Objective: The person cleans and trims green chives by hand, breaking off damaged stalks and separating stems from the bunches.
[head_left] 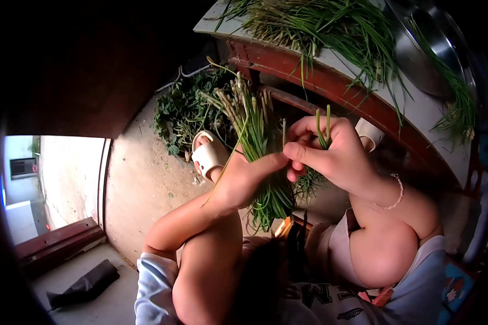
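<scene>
green stalks [253, 129] in left hand [245, 176]

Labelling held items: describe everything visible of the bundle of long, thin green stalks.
The bundle of long, thin green stalks looks like fresh plant matter, with pale brownish stem ends on top and darker green, narrow leaves hanging below. It tilts, stem ends leaning picture-left. The bare left hand wraps its middle, holding it off the pale floor.
</scene>
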`<state>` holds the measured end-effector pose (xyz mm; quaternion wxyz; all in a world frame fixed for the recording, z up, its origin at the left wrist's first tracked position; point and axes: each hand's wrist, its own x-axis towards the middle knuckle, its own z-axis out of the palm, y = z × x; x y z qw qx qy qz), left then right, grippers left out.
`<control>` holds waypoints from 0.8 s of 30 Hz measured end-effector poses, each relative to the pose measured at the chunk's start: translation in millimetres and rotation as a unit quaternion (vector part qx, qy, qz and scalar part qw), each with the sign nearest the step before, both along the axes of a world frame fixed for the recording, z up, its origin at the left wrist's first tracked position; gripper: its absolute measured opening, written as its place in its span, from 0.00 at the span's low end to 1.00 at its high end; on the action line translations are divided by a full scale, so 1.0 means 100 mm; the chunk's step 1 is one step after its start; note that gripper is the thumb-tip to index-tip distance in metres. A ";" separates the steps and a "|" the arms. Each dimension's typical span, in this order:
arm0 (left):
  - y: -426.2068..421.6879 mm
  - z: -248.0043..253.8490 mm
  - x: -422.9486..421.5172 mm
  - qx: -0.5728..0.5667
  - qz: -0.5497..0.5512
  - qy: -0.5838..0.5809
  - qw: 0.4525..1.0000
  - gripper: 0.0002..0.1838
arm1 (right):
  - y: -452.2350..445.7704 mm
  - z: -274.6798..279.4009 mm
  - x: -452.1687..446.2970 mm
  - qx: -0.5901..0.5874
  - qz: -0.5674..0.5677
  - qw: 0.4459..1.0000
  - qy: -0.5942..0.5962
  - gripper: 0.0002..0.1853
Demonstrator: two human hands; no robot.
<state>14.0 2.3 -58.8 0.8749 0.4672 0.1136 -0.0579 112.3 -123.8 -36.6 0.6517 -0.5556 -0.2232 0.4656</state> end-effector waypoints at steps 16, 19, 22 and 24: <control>-0.25 0.19 0.06 0.187 0.142 -0.008 0.972 0.09 | -0.26 -0.01 0.14 0.077 -0.042 0.992 -0.096 0.05; -0.20 0.10 0.04 0.244 0.123 -0.029 0.962 0.13 | -0.22 0.01 0.13 0.075 -0.039 0.993 -0.082 0.06; -0.19 0.09 0.01 0.264 0.116 -0.030 0.957 0.13 | -0.20 0.01 0.14 0.082 -0.036 0.994 -0.061 0.06; -0.16 0.08 0.01 0.257 0.120 -0.020 0.959 0.13 | -0.19 0.02 0.14 0.092 -0.034 0.994 -0.038 0.05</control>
